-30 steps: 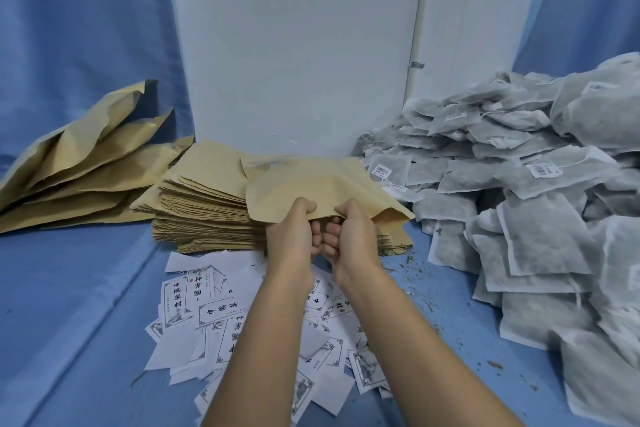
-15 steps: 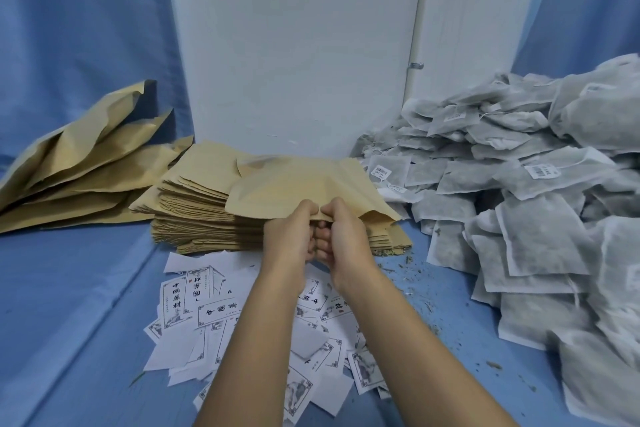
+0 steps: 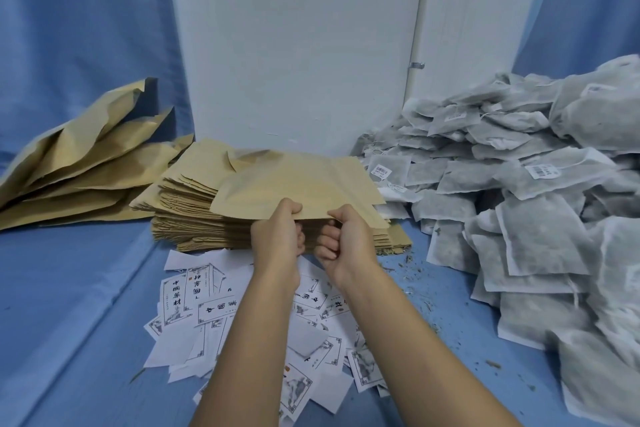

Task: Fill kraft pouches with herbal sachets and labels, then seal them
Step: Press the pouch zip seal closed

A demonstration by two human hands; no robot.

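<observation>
You held a matt, slightly creased kraft-paper pouch (image 3: 298,184); sachets (image 3: 540,239) looked fibrous non-woven, labels (image 3: 180,295) smooth white paper, table cover (image 3: 69,288) blue cloth

Pouch stack (image 3: 194,204) is sitting centre-far; labels (image 3: 194,302) are lying nearer, sachets (image 3: 519,218) are heaping right, filled pouches (image 3: 79,163) are lying left.

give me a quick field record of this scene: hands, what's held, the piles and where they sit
left hand: pinches near edge of kraft pouch
right hand: pinches same edge, beside the left
pouch stack: centre, under the held pouch
labels: scattered on blue cloth, nearest the person
sachets: big heap at right
puffed pouches: loose pile, far left
</observation>
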